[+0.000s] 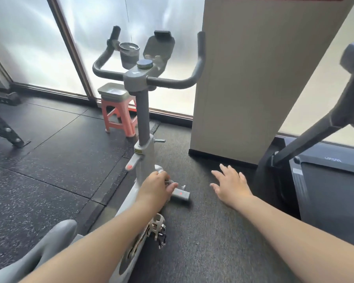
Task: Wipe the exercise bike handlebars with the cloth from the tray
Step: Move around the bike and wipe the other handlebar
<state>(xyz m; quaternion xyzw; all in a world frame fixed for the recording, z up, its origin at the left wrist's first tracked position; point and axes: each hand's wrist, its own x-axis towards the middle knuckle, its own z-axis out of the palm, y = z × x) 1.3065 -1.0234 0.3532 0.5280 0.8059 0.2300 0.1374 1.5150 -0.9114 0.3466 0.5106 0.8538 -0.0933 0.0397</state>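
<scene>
The exercise bike's dark grey handlebars (168, 81) stand ahead at centre, both ends curving upward. Behind the bike post, a grey tray (110, 89) rests on a pink stool (119, 117). Its inside looks pale bluish-white, and I cannot tell whether that is the cloth. My left hand (156, 186) is low beside the white bike frame (145, 158), fingers closed on a small grey device (181, 195) with a red light and a white cord. My right hand (230, 185) hovers over the floor with fingers spread, holding nothing.
A grey cup (129, 55) and a phone holder (159, 46) sit on the handlebar console. A beige pillar (253, 78) stands just right of the bars. A treadmill (325, 170) is at right, a black rack (2, 123) at left, the bike saddle (49, 248) below.
</scene>
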